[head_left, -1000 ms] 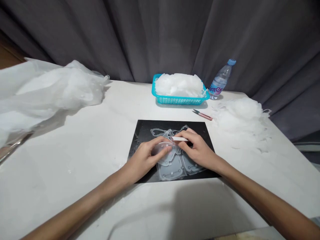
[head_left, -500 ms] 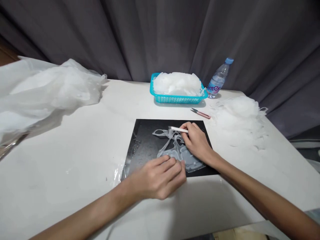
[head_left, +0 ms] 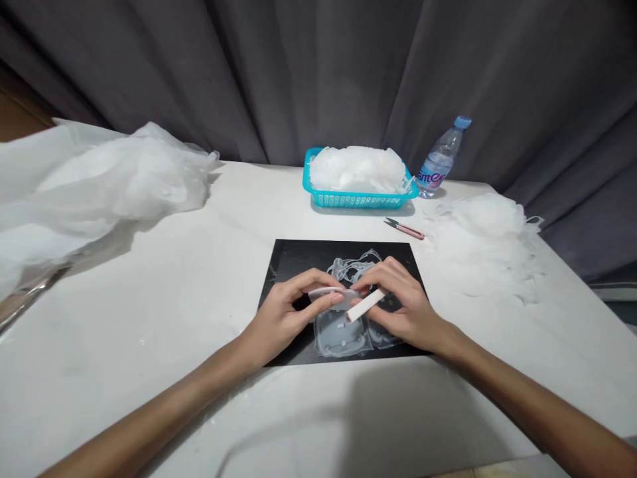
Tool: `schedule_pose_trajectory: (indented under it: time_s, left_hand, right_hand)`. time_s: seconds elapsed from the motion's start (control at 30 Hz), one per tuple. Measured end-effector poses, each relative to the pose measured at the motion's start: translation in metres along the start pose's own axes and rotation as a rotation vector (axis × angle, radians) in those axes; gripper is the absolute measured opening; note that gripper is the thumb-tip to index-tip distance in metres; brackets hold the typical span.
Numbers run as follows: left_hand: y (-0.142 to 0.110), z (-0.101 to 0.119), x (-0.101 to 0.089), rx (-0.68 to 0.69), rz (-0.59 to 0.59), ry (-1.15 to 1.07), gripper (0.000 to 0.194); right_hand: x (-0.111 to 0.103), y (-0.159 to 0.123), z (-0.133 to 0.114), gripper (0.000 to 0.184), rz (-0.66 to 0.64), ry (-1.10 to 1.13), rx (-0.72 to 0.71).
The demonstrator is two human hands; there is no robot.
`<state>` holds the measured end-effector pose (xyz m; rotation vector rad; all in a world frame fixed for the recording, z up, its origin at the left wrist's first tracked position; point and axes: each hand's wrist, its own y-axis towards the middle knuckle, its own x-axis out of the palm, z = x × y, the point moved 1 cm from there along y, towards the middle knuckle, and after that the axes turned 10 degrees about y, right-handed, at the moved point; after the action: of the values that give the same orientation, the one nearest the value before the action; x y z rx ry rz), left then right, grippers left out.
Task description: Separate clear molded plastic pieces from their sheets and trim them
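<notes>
My left hand [head_left: 293, 305] pinches the edge of a thin, translucent white moulded piece [head_left: 327, 293] between thumb and fingers. The fingertips of my right hand [head_left: 401, 299] are at the right end of that piece; whether they grip it I cannot tell. Tucked in the same hand is a slim white-handled tool [head_left: 365, 306], its near end pointing toward me and its tip hidden. Below both hands, a clear moulded sheet [head_left: 342, 337] with rounded panels lies on a black mat [head_left: 293, 255]. Looped clear trimmings [head_left: 348, 267] lie just beyond my fingers.
Behind the mat stands a turquoise basket [head_left: 365, 201] of white pieces, with a water bottle [head_left: 438, 162] beside it. Pink-handled snips [head_left: 405, 229] lie before it. A pile of translucent pieces [head_left: 492, 226] is at right, a large plastic bag [head_left: 114, 172] at left.
My left hand has lifted a piece off the mat and both hands have come together around it. The tool has turned from pointing left to having its near end toward me.
</notes>
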<state>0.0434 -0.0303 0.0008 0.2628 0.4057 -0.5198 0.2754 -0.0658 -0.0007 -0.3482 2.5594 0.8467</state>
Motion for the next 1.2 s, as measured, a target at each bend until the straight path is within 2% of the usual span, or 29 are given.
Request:
schedule_pose_trajectory:
  time_s: [0.3,0.4,0.5,0.57,0.7,0.77,0.87,1.03,1.1,1.2]
  left_hand:
    - [-0.002,0.004,-0.001,0.056,-0.029,0.064,0.014]
    - [-0.005,0.007,0.0,0.101,0.014,0.171,0.014]
    - [-0.007,0.012,0.003,0.131,0.107,0.286,0.008]
    - [-0.006,0.012,0.005,0.038,0.141,0.204,0.01]
    - [0.0,0.004,0.005,-0.22,0.122,-0.235,0.035]
    - [0.004,-0.001,0.002,-0.286,0.115,-0.364,0.045]
    - [0.006,-0.004,-0.003,-0.307,0.097,-0.389,0.047]
    - [0.005,0.003,-0.003,-0.251,-0.014,-0.312,0.03]
    - [0.005,0.004,-0.001,-0.239,-0.032,-0.31,0.027]
    - [0.004,0.002,0.002,-0.188,0.007,-0.239,0.025]
  right_hand:
    - [0.001,0.0,-0.002,0.011,0.039,-0.005,-0.073]
    - [0.002,-0.001,-0.003,0.01,0.037,0.006,-0.075]
    - [0.003,0.001,-0.002,0.009,0.017,-0.006,-0.064]
    - [0.001,0.002,0.001,0.011,0.005,-0.068,0.0]
    - [-0.014,0.001,0.02,0.019,0.106,-0.234,0.231]
    - [-0.024,-0.002,0.032,0.019,0.159,-0.28,0.31]
    - [-0.034,-0.004,0.041,0.024,0.199,-0.327,0.341]
    - [-0.03,0.0,0.021,0.012,0.218,-0.289,0.162]
    - [-0.021,0.002,0.009,0.013,0.137,-0.16,0.146]
    - [-0.007,0.002,-0.003,0.007,0.014,-0.052,0.147]
